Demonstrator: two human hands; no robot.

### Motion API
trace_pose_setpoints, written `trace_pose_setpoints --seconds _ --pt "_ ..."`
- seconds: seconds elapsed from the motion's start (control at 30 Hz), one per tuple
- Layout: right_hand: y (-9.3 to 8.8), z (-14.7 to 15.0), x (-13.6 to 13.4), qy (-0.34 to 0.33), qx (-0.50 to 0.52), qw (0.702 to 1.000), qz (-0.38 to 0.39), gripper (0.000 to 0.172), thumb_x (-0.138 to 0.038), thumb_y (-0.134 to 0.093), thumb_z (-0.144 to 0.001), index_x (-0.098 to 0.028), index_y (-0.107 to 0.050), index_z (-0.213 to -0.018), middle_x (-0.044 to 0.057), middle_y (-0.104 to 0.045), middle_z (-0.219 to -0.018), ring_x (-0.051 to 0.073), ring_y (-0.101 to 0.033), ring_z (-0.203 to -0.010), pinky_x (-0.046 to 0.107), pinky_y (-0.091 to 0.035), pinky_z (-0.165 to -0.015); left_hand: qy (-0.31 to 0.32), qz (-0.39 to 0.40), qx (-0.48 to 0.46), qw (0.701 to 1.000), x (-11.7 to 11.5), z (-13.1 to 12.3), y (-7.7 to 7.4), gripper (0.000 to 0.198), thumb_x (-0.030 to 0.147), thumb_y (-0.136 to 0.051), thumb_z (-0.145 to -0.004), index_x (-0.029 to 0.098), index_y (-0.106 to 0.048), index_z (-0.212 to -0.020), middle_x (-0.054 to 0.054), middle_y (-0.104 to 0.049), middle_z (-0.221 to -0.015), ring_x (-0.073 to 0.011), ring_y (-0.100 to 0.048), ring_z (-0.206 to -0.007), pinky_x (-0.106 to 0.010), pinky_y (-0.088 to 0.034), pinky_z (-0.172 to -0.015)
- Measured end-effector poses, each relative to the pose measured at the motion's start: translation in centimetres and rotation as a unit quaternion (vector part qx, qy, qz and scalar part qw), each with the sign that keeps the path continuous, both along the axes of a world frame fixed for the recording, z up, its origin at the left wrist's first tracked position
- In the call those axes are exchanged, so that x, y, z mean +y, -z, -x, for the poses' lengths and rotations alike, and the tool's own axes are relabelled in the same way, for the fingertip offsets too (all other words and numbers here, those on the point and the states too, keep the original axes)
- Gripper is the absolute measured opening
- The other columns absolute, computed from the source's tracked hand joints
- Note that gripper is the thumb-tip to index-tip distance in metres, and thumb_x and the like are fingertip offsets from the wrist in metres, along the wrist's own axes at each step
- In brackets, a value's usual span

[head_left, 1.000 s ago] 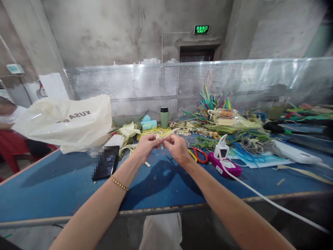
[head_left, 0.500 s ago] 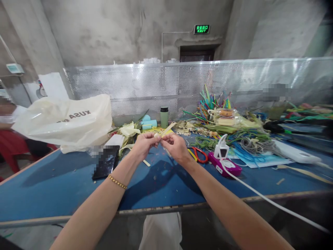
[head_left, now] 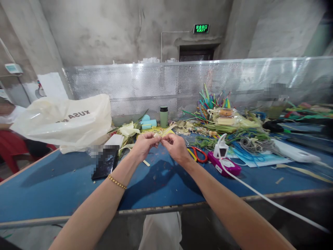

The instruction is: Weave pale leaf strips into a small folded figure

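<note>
Over the blue table (head_left: 83, 194), my left hand (head_left: 145, 144) and my right hand (head_left: 174, 146) meet fingertip to fingertip. Both are closed in a pinch on a pale, flat husk-like strip (head_left: 168, 130), whose free end sticks up past the right fingers. Most of what lies between the fingertips is hidden. A beaded bracelet circles the left wrist. Right of my right hand lie scissors (head_left: 200, 155) with red and yellow handles. A short pale scrap (head_left: 146, 163) rests below my left hand.
A big plastic bag (head_left: 65, 119) and a dark tablet-like device (head_left: 105, 163) are on the left. Behind the hands stands a green bottle (head_left: 163, 117). To the right are a purple power strip (head_left: 225, 165) with a white cable, green cords (head_left: 247, 137) and a white device (head_left: 296, 151).
The hands stay together with the strip pinched between them, and the right fingers have shifted very slightly. The whole view has drifted a little.
</note>
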State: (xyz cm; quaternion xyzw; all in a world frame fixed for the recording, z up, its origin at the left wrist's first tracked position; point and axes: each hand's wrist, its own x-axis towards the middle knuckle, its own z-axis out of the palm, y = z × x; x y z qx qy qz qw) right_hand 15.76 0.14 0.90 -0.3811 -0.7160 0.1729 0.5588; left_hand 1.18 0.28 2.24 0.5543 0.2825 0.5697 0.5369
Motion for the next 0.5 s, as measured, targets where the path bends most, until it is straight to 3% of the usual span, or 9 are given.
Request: trace_pose_setpoints --seconds 0.23,0.37,0.5 --pt "0.0 0.0 -0.3 0.023 -0.027 0.999 -0.028 0.018 -0.031 -0.059 -0.078 -0.016 -0.06 -0.068 0.002 -0.064 -0.064 0.011 -0.054 -0.055 0.022 -0.043 -0.059 0.011 0.007 0.006 1.0 0.1 0.1 0.1 0.021 0.023 -0.079 -0.059 0.011 -0.063 -0.064 0.0 -0.056 -0.058 -0.0082 -0.049 -0.053 -0.024 -0.039 -0.055" --pt "-0.1 -0.1 -0.3 -0.002 -0.029 0.999 -0.015 0.018 -0.032 -0.059 -0.079 -0.015 -0.062 -0.071 0.002 -0.066 -0.066 0.012 -0.056 -0.057 0.022 -0.043 -0.059 0.013 -0.001 0.011 1.0 0.4 0.6 0.0 0.02 0.022 -0.079 -0.059 0.01 -0.063 -0.064 0.0 -0.055 -0.057 -0.0083 -0.05 -0.053 -0.024 -0.039 -0.055" --pt "-0.5 -0.6 0.0 -0.012 -0.004 1.0 0.002 0.032 -0.04 -0.052 -0.085 -0.016 -0.065 -0.069 0.003 -0.067 -0.066 0.013 -0.057 -0.057 0.023 -0.043 -0.055 0.049 0.005 0.002 0.999 0.7 1.6 -0.5 0.018 0.022 -0.078 -0.061 0.01 -0.065 -0.065 0.0 -0.055 -0.06 -0.0078 -0.05 -0.054 -0.023 -0.04 -0.057"
